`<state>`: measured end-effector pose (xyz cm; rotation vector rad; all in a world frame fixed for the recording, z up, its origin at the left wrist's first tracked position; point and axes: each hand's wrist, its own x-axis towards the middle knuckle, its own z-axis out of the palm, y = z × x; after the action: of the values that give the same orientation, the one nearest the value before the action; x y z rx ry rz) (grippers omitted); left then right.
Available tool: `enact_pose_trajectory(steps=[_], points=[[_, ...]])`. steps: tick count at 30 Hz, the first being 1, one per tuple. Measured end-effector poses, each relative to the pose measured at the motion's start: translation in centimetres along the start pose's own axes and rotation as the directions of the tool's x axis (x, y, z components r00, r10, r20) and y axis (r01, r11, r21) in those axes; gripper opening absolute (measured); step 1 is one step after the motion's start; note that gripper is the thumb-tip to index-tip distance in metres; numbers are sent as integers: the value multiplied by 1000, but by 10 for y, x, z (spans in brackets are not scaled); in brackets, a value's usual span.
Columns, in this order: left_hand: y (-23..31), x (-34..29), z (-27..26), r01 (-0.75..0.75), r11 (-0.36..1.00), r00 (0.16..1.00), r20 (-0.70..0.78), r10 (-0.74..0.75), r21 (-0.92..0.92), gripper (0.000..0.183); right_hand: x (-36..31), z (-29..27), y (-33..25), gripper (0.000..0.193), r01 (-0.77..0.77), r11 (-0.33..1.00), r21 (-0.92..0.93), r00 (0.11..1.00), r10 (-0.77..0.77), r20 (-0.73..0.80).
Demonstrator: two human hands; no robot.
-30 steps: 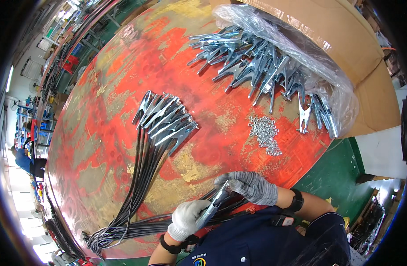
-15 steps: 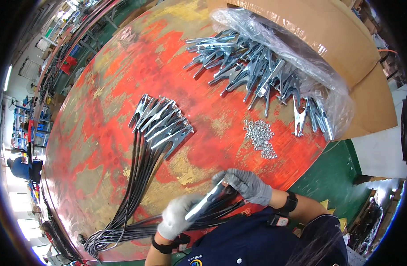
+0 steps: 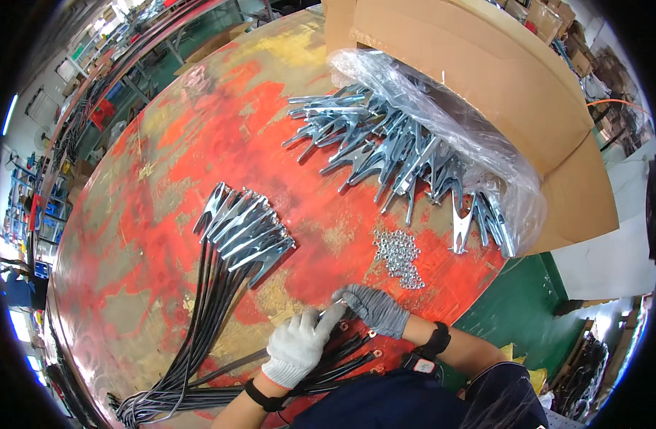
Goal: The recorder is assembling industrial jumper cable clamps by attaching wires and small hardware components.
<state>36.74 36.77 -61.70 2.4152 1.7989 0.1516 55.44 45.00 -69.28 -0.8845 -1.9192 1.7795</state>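
My left hand (image 3: 299,344), in a white glove, and my right hand (image 3: 378,309), in a grey glove, meet at the table's near side. Their fingers close around a metal clamp (image 3: 340,303); only a small shiny bit shows, the rest is covered by the gloves. A dark cable (image 3: 236,365) runs from under my left hand towards the lower left. Below the hands lie black cables with copper ring ends (image 3: 375,353). To the left, several silver clamps (image 3: 246,229) sit in a row on the ends of a black cable bundle (image 3: 193,336).
Small metal nuts (image 3: 399,259) lie heaped beyond my right hand. Behind them, loose clamps (image 3: 385,146) spill from a clear plastic bag (image 3: 478,139) in a cardboard box (image 3: 457,53). The worn red tabletop (image 3: 145,247) ends at right above a green floor (image 3: 496,307).
The clamp, plainly visible between my hands before, is now mostly covered by the gloves. My left hand has turned and moved up and right, closer to the right. The view has shifted slightly.
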Motion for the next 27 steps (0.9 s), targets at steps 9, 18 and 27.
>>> enact_pose_trajectory(steps=[9, 18, 27], points=[[-5, 8, -2, -48, 999, 999, 22, 48, 2, 49, -33, -76, -9, 30, 53, 322, -945, 975, -222, -21], [-8, 3, -2, -166, 986, 985, 49, 166, -14, 46, -30, -87, -13, 22, 19, 356, -934, 981, -188, -52], [-6, -5, -1, -174, 985, 982, 71, 172, 18, 44, -20, -77, -39, 17, 140, 404, -904, 981, -182, 71]])
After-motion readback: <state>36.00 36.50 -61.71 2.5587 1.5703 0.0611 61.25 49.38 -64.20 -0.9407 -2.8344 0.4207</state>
